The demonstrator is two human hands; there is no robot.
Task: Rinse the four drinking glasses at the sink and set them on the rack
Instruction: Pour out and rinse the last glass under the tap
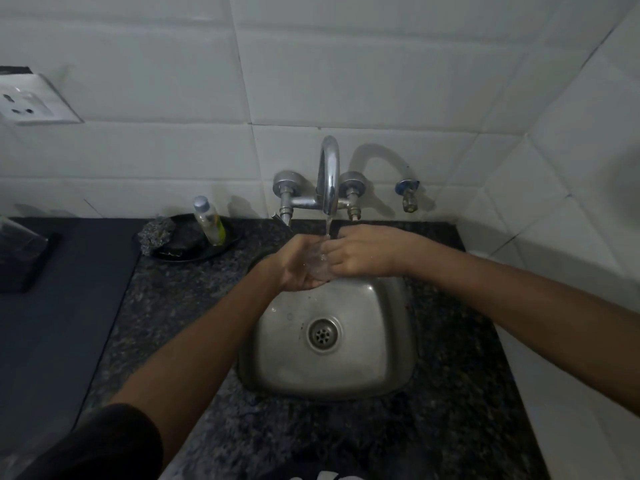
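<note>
Over the sink (381, 341), left hand (294, 265) and right hand (360, 252) grip 1 glass (317, 261) between them.

Left grip (298, 263) and right grip (360, 252) curled together.

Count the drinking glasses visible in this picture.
1: a clear drinking glass held by left hand and right hand under the running tap. Others lie out of view.

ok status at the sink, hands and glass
Left hand and right hand both gripping one clear glass. Glass under running tap, over the sink. Nothing in the way; rack not in view.
</note>
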